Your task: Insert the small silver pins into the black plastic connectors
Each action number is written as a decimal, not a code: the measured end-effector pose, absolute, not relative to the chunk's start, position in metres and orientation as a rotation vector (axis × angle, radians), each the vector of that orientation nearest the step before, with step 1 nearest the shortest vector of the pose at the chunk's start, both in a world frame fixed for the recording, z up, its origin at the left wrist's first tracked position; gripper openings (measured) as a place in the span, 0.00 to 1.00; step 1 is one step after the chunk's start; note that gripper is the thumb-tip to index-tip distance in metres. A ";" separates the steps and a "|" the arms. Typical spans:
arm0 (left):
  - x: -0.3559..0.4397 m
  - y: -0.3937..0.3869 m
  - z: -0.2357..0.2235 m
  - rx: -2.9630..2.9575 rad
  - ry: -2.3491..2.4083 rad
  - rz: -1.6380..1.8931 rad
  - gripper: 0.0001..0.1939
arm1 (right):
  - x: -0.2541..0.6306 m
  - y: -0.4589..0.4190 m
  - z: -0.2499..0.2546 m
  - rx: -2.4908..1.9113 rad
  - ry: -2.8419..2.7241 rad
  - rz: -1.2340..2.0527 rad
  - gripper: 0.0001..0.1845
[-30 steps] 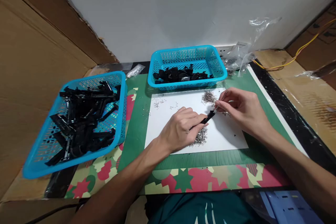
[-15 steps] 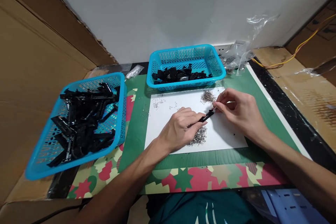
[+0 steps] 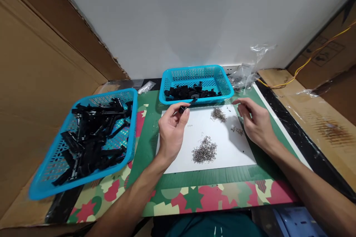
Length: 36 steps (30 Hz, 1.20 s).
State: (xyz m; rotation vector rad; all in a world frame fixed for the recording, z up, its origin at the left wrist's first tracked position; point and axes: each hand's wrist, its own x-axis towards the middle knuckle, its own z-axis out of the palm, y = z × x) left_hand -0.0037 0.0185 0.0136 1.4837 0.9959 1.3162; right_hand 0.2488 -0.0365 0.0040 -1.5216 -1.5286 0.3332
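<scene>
My left hand (image 3: 171,129) is closed on a small black plastic part (image 3: 183,109), pinched between thumb and fingers above the white sheet (image 3: 178,161). My right hand (image 3: 256,120) hovers over the sheet's right edge, its index finger stretched out and the other fingers loosely curled; I see nothing in it. Between the hands lies a small pile of bent metal wire pieces (image 3: 218,114). A larger pile of the same wire pieces (image 3: 205,150) lies nearer to me. A few more wire pieces (image 3: 237,130) are scattered just below my right hand.
A blue basket (image 3: 132,126) heaped with long black plastic parts stands at left. Another blue basket (image 3: 228,90) behind the sheet holds smaller black parts. Clear plastic bags (image 3: 243,76) lie at the back right by a wall socket. Cardboard (image 3: 25,81) borders the left side.
My hands have come apart. The left hand, holding a black part, has moved left and turned palm up; the right hand has drawn away from the part. The camera has tilted up slightly.
</scene>
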 end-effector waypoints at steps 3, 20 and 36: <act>-0.009 0.025 0.011 1.407 0.972 1.331 0.12 | 0.245 -0.035 -0.001 -1.517 -1.721 0.332 0.10; -0.013 0.015 0.006 1.544 0.967 1.231 0.11 | 0.187 -0.010 0.003 -1.354 -2.200 0.732 0.07; -0.008 0.007 0.007 1.704 0.884 1.087 0.11 | 0.195 -0.022 0.007 -1.038 -1.526 1.112 0.12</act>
